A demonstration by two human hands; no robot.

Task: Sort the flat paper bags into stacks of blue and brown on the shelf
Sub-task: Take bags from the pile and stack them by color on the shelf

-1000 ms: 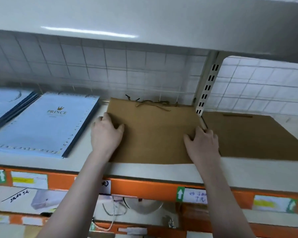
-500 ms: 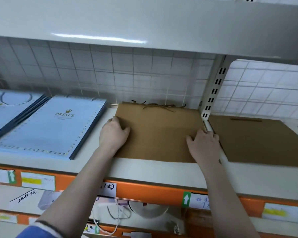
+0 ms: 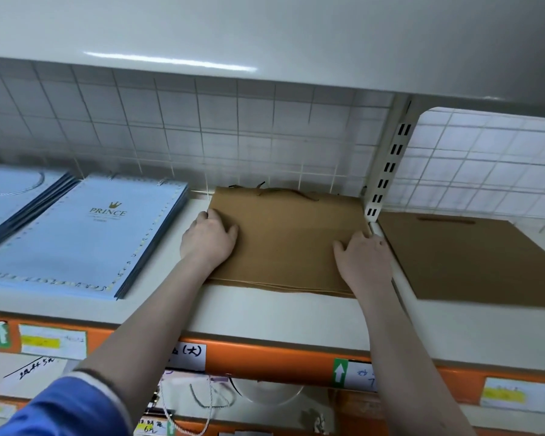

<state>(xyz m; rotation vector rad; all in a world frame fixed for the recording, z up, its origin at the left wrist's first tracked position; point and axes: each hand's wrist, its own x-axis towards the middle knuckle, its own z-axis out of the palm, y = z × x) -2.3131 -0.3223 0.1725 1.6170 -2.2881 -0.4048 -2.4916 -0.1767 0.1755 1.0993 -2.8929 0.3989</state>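
A stack of flat brown paper bags (image 3: 287, 240) lies on the white shelf (image 3: 265, 309), its cord handles toward the tiled back wall. My left hand (image 3: 208, 239) presses on the stack's left edge, fingers curled over the side. On the stack's right edge, beside the shelf upright, my right hand (image 3: 362, 258) rests flat. A stack of light blue "PRINCE" bags (image 3: 85, 237) lies to the left, and another blue stack (image 3: 10, 196) sits at the far left. A separate brown bag (image 3: 472, 259) lies flat in the bay to the right.
A white slotted upright post (image 3: 387, 171) divides the two bays. Another shelf board (image 3: 265, 36) hangs low overhead. Orange front rail (image 3: 265, 357) carries paper labels. Below it, white bags with cord handles (image 3: 208, 401) sit on a lower shelf.
Both hands have slid the brown stack slightly deeper toward the back wall, and the camera view has dropped a little. Hand positions on the stack's edges are about the same.
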